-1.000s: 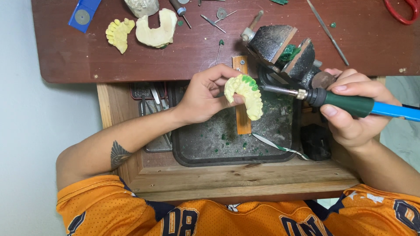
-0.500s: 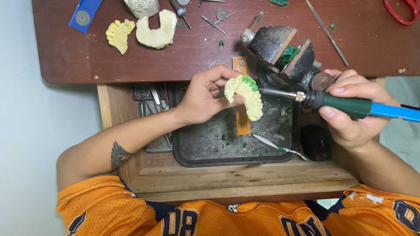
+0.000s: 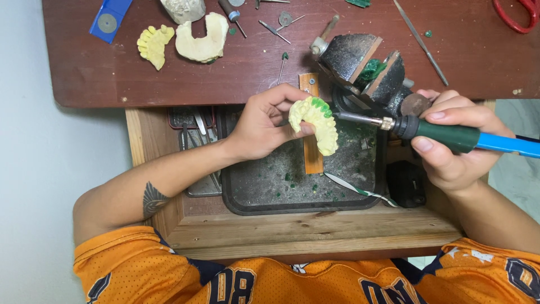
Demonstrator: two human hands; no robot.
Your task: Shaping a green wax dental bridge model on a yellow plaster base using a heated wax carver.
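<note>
In the head view, a yellow dental cast [image 3: 316, 123] with green wax on its teeth is held over a dark tray [image 3: 264, 194] by the left hand [image 3: 264, 126], whose fingers [image 3: 292, 93] are closed around the inner side of the arch. The right hand [image 3: 458, 143] is wrapped shut on the green and blue handle of a heated wax tool [image 3: 450, 135], and the metal tip is brought right up against the outer edge of the cast, at or just beside the green wax.

The tray sits in an open wooden drawer [image 3: 315, 231] below the red-brown tabletop [image 3: 225, 67], and is littered with green wax chips. A small wooden strip [image 3: 311, 152] lies across it under the cast. Behind the tool a dark vise [image 3: 365, 67] is mounted at the tabletop's edge, with a lump of green wax between its halves.

Further back two more casts are lying, one yellow [image 3: 153, 45] and one pale cream [image 3: 201, 40], beside a blue card [image 3: 109, 19] and loose burs (too small to be told apart).

A slip seems the main hazard: the cast is steadied only by fingertips, so the hot tip could be pushed onto the thumb. Wax could also be melted too far if the tip is pressed too hard or too long.
</note>
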